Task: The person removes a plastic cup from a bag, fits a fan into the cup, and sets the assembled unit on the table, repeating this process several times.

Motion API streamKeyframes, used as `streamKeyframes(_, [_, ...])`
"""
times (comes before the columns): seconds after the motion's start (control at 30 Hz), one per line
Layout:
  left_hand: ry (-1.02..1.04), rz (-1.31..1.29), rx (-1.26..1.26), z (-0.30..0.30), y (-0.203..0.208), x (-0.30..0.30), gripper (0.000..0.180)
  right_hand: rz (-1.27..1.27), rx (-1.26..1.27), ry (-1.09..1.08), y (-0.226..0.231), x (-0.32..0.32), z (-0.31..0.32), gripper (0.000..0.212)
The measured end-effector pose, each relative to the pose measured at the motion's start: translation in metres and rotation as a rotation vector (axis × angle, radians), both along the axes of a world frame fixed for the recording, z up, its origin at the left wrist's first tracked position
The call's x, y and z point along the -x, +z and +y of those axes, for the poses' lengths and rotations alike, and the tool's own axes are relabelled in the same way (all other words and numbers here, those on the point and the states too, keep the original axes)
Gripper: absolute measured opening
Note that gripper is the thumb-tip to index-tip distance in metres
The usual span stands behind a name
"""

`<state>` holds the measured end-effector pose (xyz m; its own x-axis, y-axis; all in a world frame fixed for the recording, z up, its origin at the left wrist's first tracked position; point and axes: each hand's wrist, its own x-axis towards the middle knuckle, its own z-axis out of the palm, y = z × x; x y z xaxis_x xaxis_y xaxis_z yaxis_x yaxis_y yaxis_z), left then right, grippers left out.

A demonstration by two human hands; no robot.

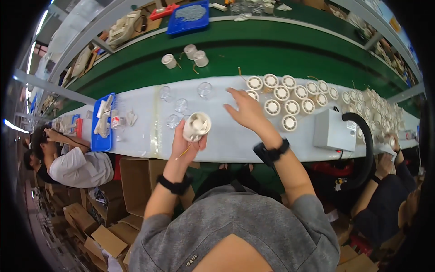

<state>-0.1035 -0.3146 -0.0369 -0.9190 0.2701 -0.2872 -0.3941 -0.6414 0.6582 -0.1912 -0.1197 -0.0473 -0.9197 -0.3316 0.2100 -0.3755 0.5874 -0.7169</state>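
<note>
My left hand (pixel 179 144) is wrapped round a white cylindrical fan housing (pixel 196 132), its open end facing up. White blade-like parts show inside it, and a thin yellow wire hangs below. My right hand (pixel 247 110) is held over the white table, fingers apart, with nothing in it. Just right of that hand stand several white round units (pixel 272 107) with spoked tops and pale bodies. Several clear plastic cups (pixel 181 105) lie beyond my left hand.
Three white housings with wires (pixel 200 58) stand on the green surface at the back. A blue tray (pixel 103 144) of white parts sits left. To the right are a grey box (pixel 334 131) and a black hose (pixel 368 149). Co-workers sit on both sides; cardboard boxes (pixel 134 186) stand below.
</note>
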Motion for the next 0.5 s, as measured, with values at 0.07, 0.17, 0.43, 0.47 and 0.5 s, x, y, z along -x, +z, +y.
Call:
streamKeyframes(0.07, [-0.042, -0.021, -0.305, -0.02, -0.004, -0.024, 0.045, 0.083, -0.257, 0.03, -0.013, 0.027, -0.05, 0.053])
streamKeyframes(0.17, [0.187, -0.294, -0.304, -0.032, -0.008, -0.047, 0.044, 0.375, -0.5, -0.055, -0.059, 0.068, -0.099, 0.057])
streamKeyframes(0.43, [0.118, -0.315, -0.146, -0.044, -0.028, -0.055, 0.042, -0.792, 0.508, 0.04, -0.04, 0.044, -0.068, 0.045])
streamKeyframes(0.47, [0.051, -0.28, -0.154, -0.038, -0.029, -0.051, 0.043, -0.893, 0.785, 0.071, -0.036, 0.019, -0.042, 0.046])
streamKeyframes(0.5, [-0.015, -0.247, -0.16, -0.032, -0.029, -0.048, 0.043, -0.975, 1.073, 0.109, -0.034, -0.014, -0.014, 0.048])
